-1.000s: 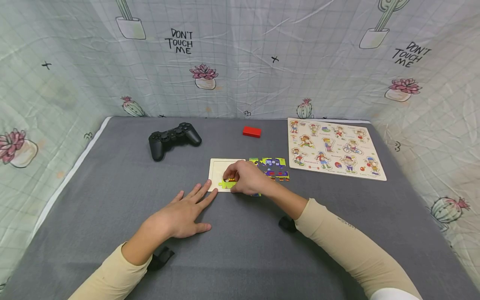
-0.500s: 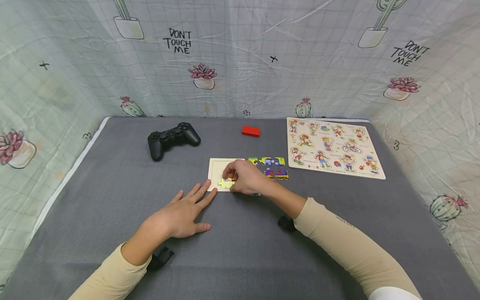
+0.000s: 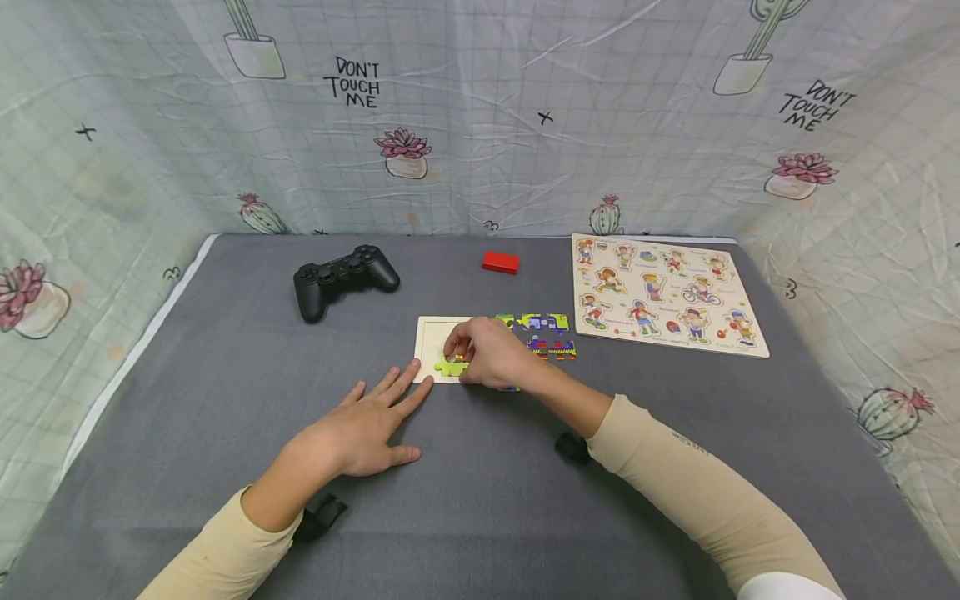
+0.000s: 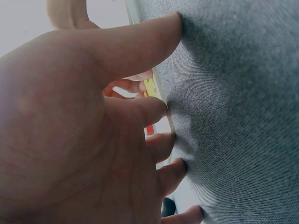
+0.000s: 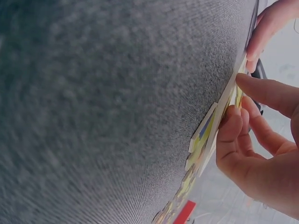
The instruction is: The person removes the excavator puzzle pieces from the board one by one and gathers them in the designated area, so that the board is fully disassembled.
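A pale wooden puzzle tray point(image 3: 431, 333) lies flat on the grey cloth, with a yellow-green jigsaw piece point(image 3: 448, 367) at its front part. My right hand point(image 3: 493, 354) is over the tray's right side and pinches this piece between thumb and curled fingers; its own fingers hide part of the piece. In the right wrist view a yellow edge of the piece point(image 5: 238, 97) shows between thumb and index finger. My left hand point(image 3: 367, 429) rests with fingers spread, two fingertips on the tray's left front corner. Several more jigsaw pieces point(image 3: 551, 346) lie right of the tray, partly behind the right hand.
A black game controller point(image 3: 347, 279) lies at the back left. A red block point(image 3: 500, 262) sits behind the tray. On the back right is a large wooden picture board point(image 3: 667, 296) with cartoon children. A patterned cloth point(image 3: 480, 125) hangs around the table's back and sides.
Both hands stay almost in place, the right still pinching the jigsaw piece. The piece looked paler half a second ago and is greener now. The head view has drifted slightly.
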A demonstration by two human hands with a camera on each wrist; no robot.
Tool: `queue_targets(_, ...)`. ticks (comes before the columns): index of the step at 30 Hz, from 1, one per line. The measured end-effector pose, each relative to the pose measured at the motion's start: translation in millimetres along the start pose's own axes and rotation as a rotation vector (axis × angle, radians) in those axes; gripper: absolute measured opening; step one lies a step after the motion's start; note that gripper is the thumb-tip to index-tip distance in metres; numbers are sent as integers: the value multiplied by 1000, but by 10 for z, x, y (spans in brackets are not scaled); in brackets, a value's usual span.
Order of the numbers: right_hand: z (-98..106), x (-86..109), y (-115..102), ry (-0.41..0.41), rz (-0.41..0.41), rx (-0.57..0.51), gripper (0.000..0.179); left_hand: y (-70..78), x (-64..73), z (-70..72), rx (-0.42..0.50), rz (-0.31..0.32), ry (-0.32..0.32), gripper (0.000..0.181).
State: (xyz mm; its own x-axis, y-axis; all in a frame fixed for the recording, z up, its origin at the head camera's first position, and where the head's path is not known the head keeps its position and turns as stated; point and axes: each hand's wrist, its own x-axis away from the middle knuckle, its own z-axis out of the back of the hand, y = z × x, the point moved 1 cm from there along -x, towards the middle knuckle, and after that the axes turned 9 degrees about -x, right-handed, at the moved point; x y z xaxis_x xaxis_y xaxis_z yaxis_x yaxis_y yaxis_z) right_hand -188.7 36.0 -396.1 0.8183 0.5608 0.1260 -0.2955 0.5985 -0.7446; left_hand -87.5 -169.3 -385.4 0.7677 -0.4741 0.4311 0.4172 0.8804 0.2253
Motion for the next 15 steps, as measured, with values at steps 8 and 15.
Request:
queue_targets(8,27,-11,-1,-28,-17,-14,31,-4,4,-1,4,0,3,92)
queue_targets(15,36,-16,9,-33,-21,-63,29,-5,7,6,3,2,-3,93)
